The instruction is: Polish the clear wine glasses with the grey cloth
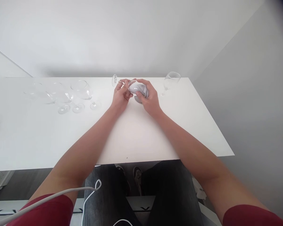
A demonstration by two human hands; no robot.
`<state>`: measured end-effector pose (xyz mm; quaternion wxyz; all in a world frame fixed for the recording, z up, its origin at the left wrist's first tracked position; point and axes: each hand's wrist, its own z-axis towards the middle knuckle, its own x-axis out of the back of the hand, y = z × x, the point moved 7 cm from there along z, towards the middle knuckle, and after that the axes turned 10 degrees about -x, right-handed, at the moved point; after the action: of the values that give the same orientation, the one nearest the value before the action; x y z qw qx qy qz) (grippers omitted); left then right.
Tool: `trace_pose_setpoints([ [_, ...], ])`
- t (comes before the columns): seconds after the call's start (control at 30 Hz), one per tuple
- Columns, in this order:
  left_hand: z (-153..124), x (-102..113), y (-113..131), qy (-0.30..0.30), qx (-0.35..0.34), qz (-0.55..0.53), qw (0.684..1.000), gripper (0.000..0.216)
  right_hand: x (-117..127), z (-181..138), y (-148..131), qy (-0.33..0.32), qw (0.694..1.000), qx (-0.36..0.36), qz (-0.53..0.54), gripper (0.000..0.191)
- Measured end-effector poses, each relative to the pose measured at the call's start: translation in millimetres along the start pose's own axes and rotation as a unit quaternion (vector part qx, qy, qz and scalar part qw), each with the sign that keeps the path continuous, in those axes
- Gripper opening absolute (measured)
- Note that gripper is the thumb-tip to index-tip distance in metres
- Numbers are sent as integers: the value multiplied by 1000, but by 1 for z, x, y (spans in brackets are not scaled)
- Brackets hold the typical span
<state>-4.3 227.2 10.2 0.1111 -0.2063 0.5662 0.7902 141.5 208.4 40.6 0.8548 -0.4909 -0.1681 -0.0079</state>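
Over the far middle of the white table point(132, 131), my left hand point(121, 94) pinches the stem of a clear wine glass point(118, 81) lying on its side, with its round foot pointing left. My right hand point(149, 95) is closed round a pale grey cloth point(139, 88) that wraps the bowl of that same glass. Both hands touch each other at the glass.
Three clear wine glasses point(81, 94) stand in a group at the far left of the table. One more wine glass point(171, 81) stands at the far right, near the table's corner. A white cable point(89, 191) hangs over my lap. White walls lie behind and to the right.
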Motion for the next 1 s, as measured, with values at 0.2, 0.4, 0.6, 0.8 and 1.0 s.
trace_pose_setpoints([
  [0.2, -7, -19, -4, -115, 45, -15, 992, 39, 20, -9, -8, 152, 986, 56, -49, 47],
  [0.4, -1, 1, -2, 8, -2, 45, 999, 21, 31, -11, -9, 199, 969, 98, -105, 50],
  [0.6, -6, -7, 10, 13, -67, 95, 993, 39, 41, -10, -6, 225, 970, 56, -77, 49],
  [0.8, -12, -21, 13, -87, -83, 153, 981, 14, 34, -10, -5, 189, 979, 12, -77, 49],
  [1.0, -25, -37, 12, -200, -64, 212, 954, 25, 36, -11, -12, 232, 965, 28, -118, 43],
])
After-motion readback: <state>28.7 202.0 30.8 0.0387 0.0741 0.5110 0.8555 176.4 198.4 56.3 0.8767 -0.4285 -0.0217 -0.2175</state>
